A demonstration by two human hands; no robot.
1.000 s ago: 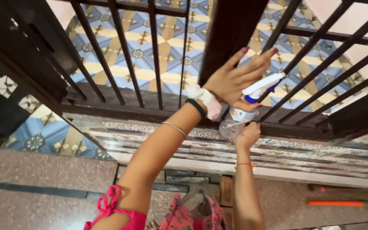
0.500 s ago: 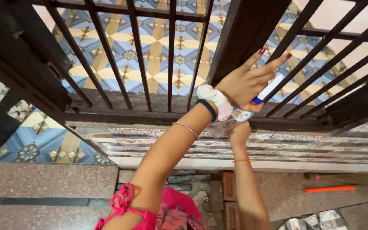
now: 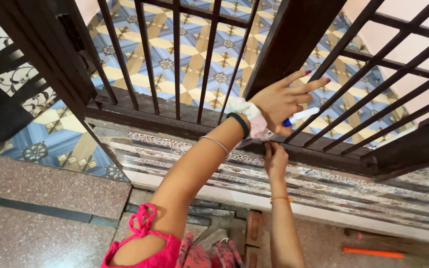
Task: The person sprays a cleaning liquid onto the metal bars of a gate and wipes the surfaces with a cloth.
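Across the upper frame, dark brown gate bars [image 3: 177, 59] stand over a floor [image 3: 194, 54] tiled in blue, cream and yellow stars, while a white-and-blue spray nozzle [image 3: 300, 116] and an orange broom handle [image 3: 373, 253] show at right.

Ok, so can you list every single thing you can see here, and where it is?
dark metal barred gate: one, blackish, across the top
patterned floor tiles: many, blue and yellow, beyond the bars
streaked marble threshold: one, pale, below the gate
orange stick: one, bottom right
white spray bottle with blue collar: one, in left hand
white cloth: one, at left wrist
left hand: grip on bottle
right hand: on gate's bottom rail
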